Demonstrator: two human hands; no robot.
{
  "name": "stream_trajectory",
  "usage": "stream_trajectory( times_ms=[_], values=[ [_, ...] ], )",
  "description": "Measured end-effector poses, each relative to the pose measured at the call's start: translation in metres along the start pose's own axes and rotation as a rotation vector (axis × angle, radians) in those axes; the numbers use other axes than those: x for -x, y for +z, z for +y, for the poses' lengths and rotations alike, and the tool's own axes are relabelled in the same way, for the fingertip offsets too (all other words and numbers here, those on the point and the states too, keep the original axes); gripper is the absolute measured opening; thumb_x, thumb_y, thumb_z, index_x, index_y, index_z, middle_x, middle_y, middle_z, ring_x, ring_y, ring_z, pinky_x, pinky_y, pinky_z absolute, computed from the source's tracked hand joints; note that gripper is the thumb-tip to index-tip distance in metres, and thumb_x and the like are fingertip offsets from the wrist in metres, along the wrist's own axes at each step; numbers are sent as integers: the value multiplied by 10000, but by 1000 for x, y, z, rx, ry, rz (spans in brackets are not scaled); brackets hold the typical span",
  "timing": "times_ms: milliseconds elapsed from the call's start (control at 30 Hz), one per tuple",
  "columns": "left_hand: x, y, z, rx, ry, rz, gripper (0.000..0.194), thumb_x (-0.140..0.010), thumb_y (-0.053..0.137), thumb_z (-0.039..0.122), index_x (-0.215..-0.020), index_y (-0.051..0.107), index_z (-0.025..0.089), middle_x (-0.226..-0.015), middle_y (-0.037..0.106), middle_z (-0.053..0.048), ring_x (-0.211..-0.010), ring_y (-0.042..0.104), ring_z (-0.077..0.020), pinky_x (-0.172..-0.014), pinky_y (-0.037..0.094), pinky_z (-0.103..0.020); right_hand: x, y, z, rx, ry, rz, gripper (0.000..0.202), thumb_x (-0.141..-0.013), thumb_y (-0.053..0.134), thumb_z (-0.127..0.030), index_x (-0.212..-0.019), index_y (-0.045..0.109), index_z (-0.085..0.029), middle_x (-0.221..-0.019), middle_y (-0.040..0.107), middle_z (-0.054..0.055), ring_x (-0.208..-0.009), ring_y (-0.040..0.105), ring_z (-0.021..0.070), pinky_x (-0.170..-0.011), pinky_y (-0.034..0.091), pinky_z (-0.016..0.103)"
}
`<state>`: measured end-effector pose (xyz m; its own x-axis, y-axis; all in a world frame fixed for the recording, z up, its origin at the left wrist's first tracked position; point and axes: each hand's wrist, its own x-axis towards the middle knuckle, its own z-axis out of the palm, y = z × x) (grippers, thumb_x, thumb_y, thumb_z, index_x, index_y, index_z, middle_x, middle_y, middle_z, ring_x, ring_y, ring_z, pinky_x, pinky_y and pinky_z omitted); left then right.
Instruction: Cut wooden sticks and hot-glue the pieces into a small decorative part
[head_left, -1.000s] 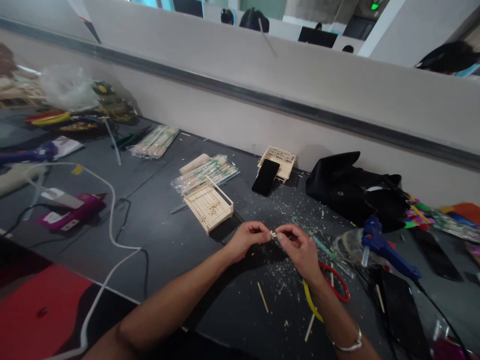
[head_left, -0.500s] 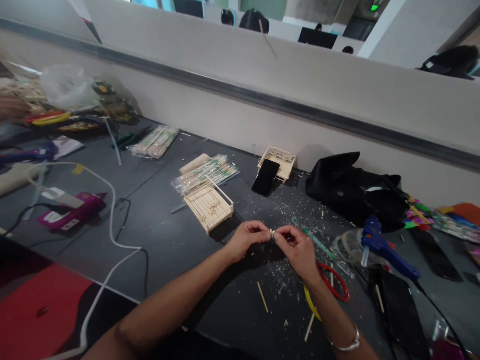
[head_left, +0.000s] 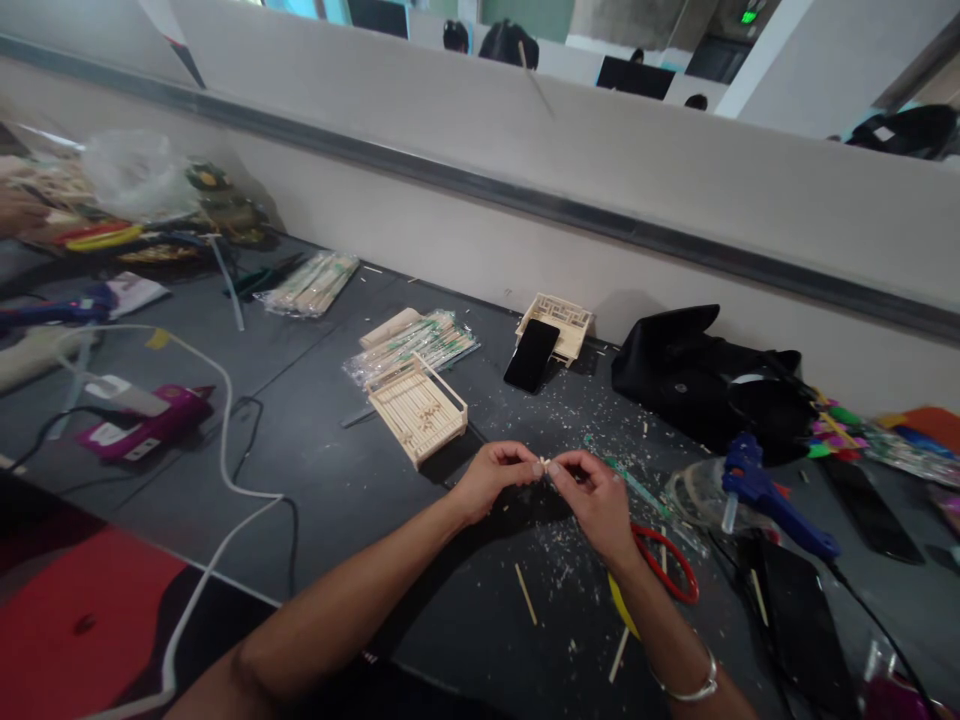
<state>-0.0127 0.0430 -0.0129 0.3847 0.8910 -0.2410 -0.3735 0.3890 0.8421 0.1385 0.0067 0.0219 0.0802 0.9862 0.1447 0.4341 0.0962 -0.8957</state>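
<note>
My left hand point(head_left: 496, 478) and my right hand point(head_left: 598, 497) meet over the dark table, each pinching the same tiny cluster of pale wooden stick pieces point(head_left: 545, 465) between thumb and forefinger. Fingertips cover most of that cluster, so its exact shape is unclear. Just beyond my left hand stands a small model bed of wooden sticks point(head_left: 420, 410), with a railed side and little stick pieces on its slats. Red-and-yellow-handled scissors or pliers point(head_left: 679, 580) lie partly under my right forearm. A loose wooden stick point(head_left: 526, 595) rests below my hands.
A phone point(head_left: 532, 355) leans on a second stick model point(head_left: 570, 320) near the wall. Bagged sticks point(head_left: 427, 340) lie behind the bed. At right are a black bag point(head_left: 697, 380) and blue glue gun point(head_left: 772, 490); at left, a purple glue gun point(head_left: 142, 420) and white cable point(head_left: 225, 440). Another person's hand point(head_left: 21, 212) shows far left.
My hands stay almost in place, with the small stick cluster turned slightly between the fingertips. At far left, the other person's hand has shifted a little.
</note>
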Motion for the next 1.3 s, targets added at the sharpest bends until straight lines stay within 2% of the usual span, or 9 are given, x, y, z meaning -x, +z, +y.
stream_trajectory(
  times_ms=[167, 433, 600, 867, 1100, 1300],
  values=[
    [0, 0, 2, 69, 0, -3, 434, -411, 938, 474, -576, 706, 146, -544, 614, 32, -541, 464, -70, -585, 346, -233, 0, -5, -3, -55, 39, 16, 228, -795, 618, -429, -815, 678, -210, -662, 681, 16, -580, 613, 170, -502, 468, 257],
    [-2, -3, 0, 198, -38, -6, 441, -376, 964, 427, -584, 698, 144, -594, 651, 21, -566, 512, -75, -616, 378, -231, 3, 4, -3, -13, 9, -4, 202, -759, 652, -418, -767, 694, -220, -660, 702, 21, -595, 620, 177, -519, 482, 263],
    [-2, -1, -3, 178, -35, -37, 425, -393, 963, 404, -589, 694, 139, -581, 639, 25, -559, 495, -73, -620, 377, -232, 4, 7, -1, -1, 17, 30, 207, -760, 642, -423, -736, 685, -222, -655, 698, 19, -572, 600, 170, -513, 469, 262],
    [-2, -1, -6, 106, -18, -48, 435, -395, 957, 414, -610, 689, 147, -622, 665, 25, -597, 539, -91, -685, 419, -251, 4, 2, -5, -7, -22, 6, 192, -775, 604, -396, -730, 666, -220, -662, 687, 15, -571, 585, 158, -501, 443, 246],
    [3, 3, 2, 52, -41, -109, 428, -384, 958, 391, -619, 689, 155, -633, 664, 28, -617, 563, -105, -702, 454, -261, 2, -2, -9, 32, -24, 3, 183, -770, 609, -382, -684, 647, -225, -625, 669, -1, -524, 552, 143, -495, 436, 242],
    [3, 1, 5, 7, 19, -51, 435, -461, 925, 469, -685, 722, 156, -644, 658, 14, -597, 525, -94, -640, 418, -238, 1, -2, -8, 43, -15, -19, 188, -768, 598, -384, -673, 637, -226, -597, 648, -7, -500, 523, 137, -473, 413, 239]
  ],
)
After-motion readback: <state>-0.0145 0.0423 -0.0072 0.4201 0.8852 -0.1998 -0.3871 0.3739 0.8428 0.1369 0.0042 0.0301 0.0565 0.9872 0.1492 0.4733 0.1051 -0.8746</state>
